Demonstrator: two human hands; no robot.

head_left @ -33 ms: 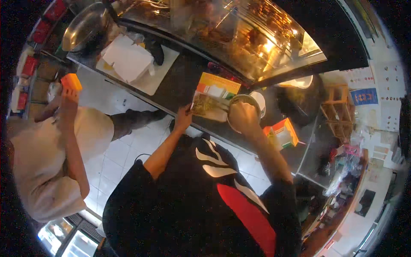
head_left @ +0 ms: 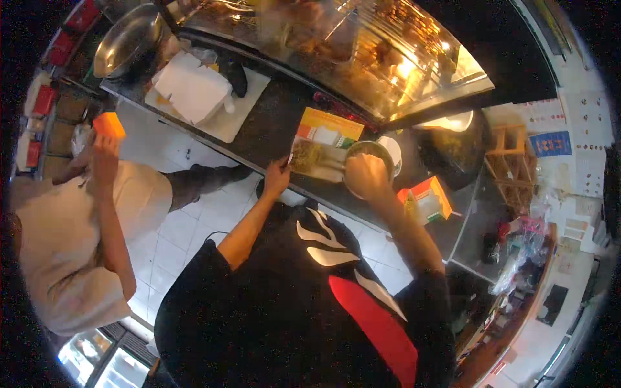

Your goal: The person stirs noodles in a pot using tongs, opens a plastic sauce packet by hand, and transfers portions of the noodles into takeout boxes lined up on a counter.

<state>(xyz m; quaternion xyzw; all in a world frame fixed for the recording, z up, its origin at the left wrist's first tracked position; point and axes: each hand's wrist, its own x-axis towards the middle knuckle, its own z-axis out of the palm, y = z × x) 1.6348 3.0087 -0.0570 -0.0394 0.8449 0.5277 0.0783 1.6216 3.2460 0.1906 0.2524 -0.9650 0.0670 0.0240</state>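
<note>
On the dark counter lies an open carton food box [head_left: 331, 123], its lid orange, white and green, with greenish-brown food in its near part. My left hand [head_left: 278, 178] is closed on the box's left edge. Over a round tub [head_left: 390, 173] just right of the box, my right hand [head_left: 365, 173] is curled into a fist, and what it grips is hidden. The tub's contents are mostly covered by that hand. A white round container [head_left: 393, 150] stands against the tub's far side. Near my right forearm sits a second orange, white and green carton [head_left: 428, 202].
Beyond the counter is a lit, glass-fronted food cabinet [head_left: 362, 58]. White cartons [head_left: 193, 87] lie on a pale board at the left, near a large metal bowl [head_left: 129, 42]. A co-worker [head_left: 90, 220] stands at my left holding an orange carton [head_left: 108, 126]. Wooden racks [head_left: 511, 158] stand right.
</note>
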